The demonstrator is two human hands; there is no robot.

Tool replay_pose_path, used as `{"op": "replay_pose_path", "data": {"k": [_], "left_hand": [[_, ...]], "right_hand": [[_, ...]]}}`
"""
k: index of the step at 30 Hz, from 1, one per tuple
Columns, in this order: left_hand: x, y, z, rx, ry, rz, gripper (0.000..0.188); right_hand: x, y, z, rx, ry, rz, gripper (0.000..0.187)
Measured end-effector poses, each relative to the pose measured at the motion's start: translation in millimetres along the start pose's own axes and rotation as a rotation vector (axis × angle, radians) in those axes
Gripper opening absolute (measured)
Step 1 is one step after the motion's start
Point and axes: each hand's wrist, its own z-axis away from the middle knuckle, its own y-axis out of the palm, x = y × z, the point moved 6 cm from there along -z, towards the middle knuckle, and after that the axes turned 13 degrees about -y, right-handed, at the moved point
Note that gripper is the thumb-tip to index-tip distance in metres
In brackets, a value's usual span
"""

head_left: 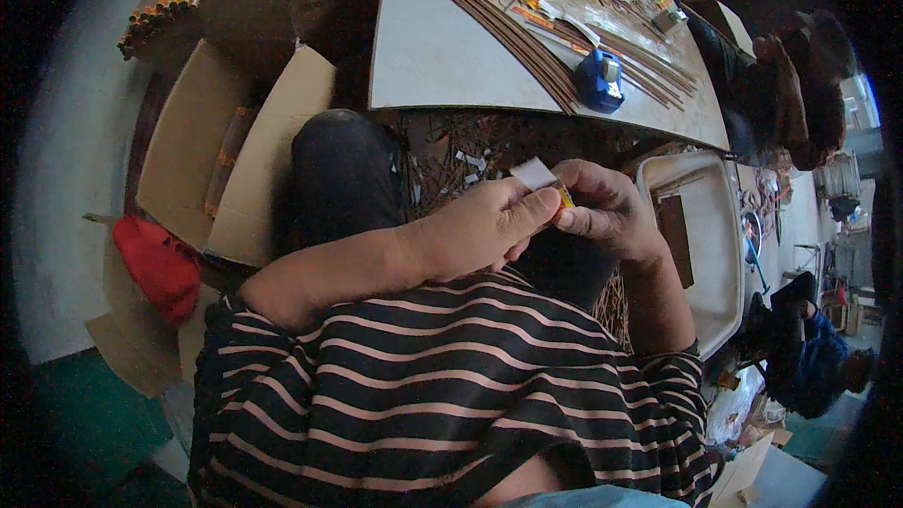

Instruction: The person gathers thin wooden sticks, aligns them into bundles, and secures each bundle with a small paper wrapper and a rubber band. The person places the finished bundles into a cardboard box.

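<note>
Both hands meet above my lap, around a small banded piece with a white strip (533,175) sticking up and a yellow-and-red part (565,198) showing between the fingertips. My left hand (482,228) is closed on it, the thumb pressed along its side. From the right, my right hand (609,212) pinches the same piece between thumb and fingers. Most of the piece is hidden, so its kind is unclear. On the table beyond lie long thin brown sticks (515,45), some with orange-yellow bands, beside a blue tape dispenser (599,81).
The white table (442,71) has its near edge just past my knees. An open cardboard box (193,136) stands at left, near a red cloth (156,268). At right is a white plastic tub (720,310). Scraps litter the floor; another person (811,348) sits far right.
</note>
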Motion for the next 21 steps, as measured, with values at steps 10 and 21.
{"op": "replay_pose_path", "data": {"k": [10,21], "left_hand": [[5,4,-1,0.061,-0.015,0.040,0.041],[2,4,4,0.183,-0.014,0.156,0.039]], "right_hand": [[15,-5,-1,0.017,-0.108,0.253,0.020],[38,2,-1,0.058,-0.277,0.392,0.013]]}}
